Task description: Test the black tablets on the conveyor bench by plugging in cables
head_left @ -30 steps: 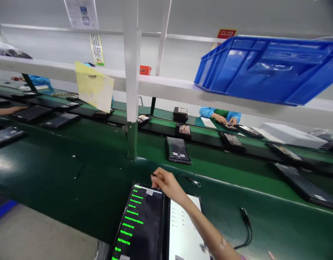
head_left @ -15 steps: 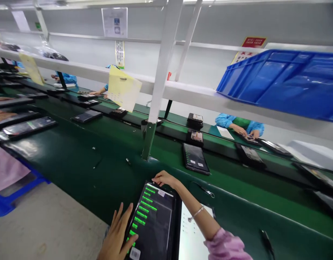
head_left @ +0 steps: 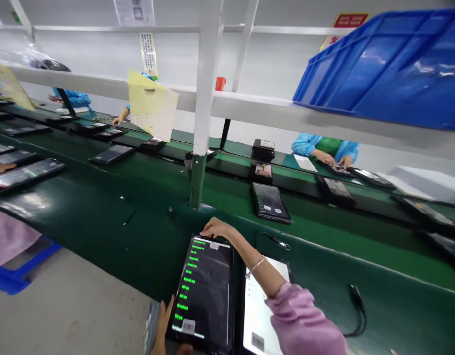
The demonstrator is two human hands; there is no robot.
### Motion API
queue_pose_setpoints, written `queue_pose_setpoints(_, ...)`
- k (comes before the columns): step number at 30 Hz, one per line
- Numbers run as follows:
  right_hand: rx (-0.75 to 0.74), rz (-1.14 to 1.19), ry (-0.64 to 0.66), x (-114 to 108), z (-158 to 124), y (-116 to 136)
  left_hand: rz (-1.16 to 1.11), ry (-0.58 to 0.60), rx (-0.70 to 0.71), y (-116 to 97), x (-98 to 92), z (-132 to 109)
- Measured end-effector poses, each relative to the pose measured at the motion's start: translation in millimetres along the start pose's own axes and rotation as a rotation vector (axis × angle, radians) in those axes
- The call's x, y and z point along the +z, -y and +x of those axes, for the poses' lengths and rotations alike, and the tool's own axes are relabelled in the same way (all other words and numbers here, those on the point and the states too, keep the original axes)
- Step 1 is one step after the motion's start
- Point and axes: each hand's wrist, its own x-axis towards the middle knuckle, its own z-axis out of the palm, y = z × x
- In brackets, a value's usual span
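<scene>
A black tablet (head_left: 205, 291) lies in front of me, green lines of test text on its dark screen and a barcode sticker near the bottom. My right hand (head_left: 217, 228) reaches across to its top edge, fingers closed on the upper left corner. At the lower left corner is my left hand (head_left: 161, 328), fingers stretched along the side and thumb apart; the picture's bottom edge cuts it off. Partly under my right forearm, a second tablet (head_left: 259, 315) with a bright white screen lies beside the first.
Another tablet (head_left: 271, 202) lies past the bench's raised edge. A black cable (head_left: 356, 298) is at right, a looped cord (head_left: 284, 245) behind my forearm. A white post (head_left: 207, 74) rises ahead; a blue bin (head_left: 382, 69) sits on the shelf. Co-workers' hands (head_left: 334, 160) work opposite.
My left hand has drawn down from the screen's side to the lower corner. The green list on the screen has scrolled to different lines. My right hand stays at the top edge.
</scene>
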Motion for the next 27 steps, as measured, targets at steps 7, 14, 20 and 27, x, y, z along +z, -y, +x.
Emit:
queue_pose_setpoints(7,-0.202,-0.135,-0.428,11.1,-55.9,10.7,0.174,0.005,0.213,-31.4,-7.7,21.4)
queue_pose_setpoints(14,-0.512,-0.173,-0.681,44.5,-211.0,-81.1,0.214,-0.017,0.174,-70.6,-20.9,84.9)
queue_pose_setpoints(20,-0.167,-0.284,-0.637,70.1,-283.9,-149.4,-0.175,0.134,-0.019,-84.3,-6.6,99.7)
queue_pose_setpoints(27,-0.284,-0.456,-0.559,77.3,-277.6,-135.9,-0.334,0.117,0.007,-76.8,-12.9,90.3)
